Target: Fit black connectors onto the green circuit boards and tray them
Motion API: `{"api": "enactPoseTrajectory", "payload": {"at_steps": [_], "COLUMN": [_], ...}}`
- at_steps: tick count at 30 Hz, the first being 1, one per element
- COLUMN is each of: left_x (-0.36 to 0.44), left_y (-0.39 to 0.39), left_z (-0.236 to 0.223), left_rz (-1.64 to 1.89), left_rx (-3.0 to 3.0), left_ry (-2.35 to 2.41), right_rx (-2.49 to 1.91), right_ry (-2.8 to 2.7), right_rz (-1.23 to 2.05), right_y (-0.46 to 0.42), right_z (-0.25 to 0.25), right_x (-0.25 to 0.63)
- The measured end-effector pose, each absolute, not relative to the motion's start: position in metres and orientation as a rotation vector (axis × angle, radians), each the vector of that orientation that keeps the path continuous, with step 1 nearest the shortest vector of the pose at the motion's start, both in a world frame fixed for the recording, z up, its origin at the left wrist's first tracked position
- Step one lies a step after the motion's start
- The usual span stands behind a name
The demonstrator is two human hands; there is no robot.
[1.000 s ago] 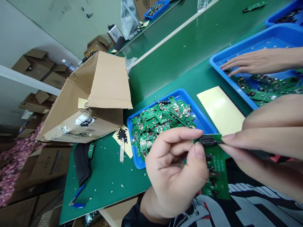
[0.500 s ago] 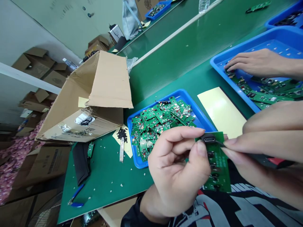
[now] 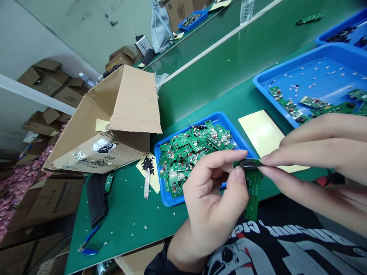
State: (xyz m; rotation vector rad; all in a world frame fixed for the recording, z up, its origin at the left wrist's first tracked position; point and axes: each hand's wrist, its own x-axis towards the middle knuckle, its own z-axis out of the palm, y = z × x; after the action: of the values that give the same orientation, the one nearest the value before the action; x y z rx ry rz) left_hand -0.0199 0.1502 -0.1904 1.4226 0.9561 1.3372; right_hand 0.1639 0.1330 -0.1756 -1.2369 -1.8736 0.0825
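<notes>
In front of my chest, my left hand [image 3: 216, 191] pinches a green circuit board [image 3: 252, 193] between thumb and forefinger. The board hangs upright and tilted. Near its top edge sits an oval USB-C port [image 3: 249, 165] with a black strip [image 3: 256, 163] around it. My right hand [image 3: 312, 156] has its thumb and forefinger closed on the right end of that strip, touching the board's top corner. Behind my left hand, a blue tray [image 3: 168, 198] holds a heap of similar boards. Small black strips [image 3: 147, 164] lie piled on yellow paper left of the tray.
An open cardboard box [image 3: 134, 103] stands left of the tray. Blue-handled cutters [image 3: 90, 240] and a black sleeve-like cloth [image 3: 96, 198] lie at the table's left. A yellow sheet [image 3: 262, 130] and a larger blue tray [image 3: 315, 57] with boards are to the right.
My right fingers have moved left, closer to the port, and the board has turned more edge-on. Another person's hand has left the right-hand tray.
</notes>
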Motion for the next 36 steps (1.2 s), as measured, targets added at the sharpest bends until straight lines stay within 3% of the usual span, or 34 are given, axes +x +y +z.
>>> {"api": "enactPoseTrajectory", "payload": {"at_steps": [13,36], "left_x": [-0.025,-0.025], "left_y": [0.157,0.184], "left_z": [-0.193,-0.196], "left_rz": [1.196,1.046], "left_rx": [1.423,1.347], "left_ry": [0.971,0.821], "right_rx": [-1.132,-0.994], "right_ry": [-1.958,-1.943], "right_rz": [-0.092,0.077], "right_y": [0.152,0.16], "right_z": [-0.183,-0.195], "right_x": [0.16,0.162]}}
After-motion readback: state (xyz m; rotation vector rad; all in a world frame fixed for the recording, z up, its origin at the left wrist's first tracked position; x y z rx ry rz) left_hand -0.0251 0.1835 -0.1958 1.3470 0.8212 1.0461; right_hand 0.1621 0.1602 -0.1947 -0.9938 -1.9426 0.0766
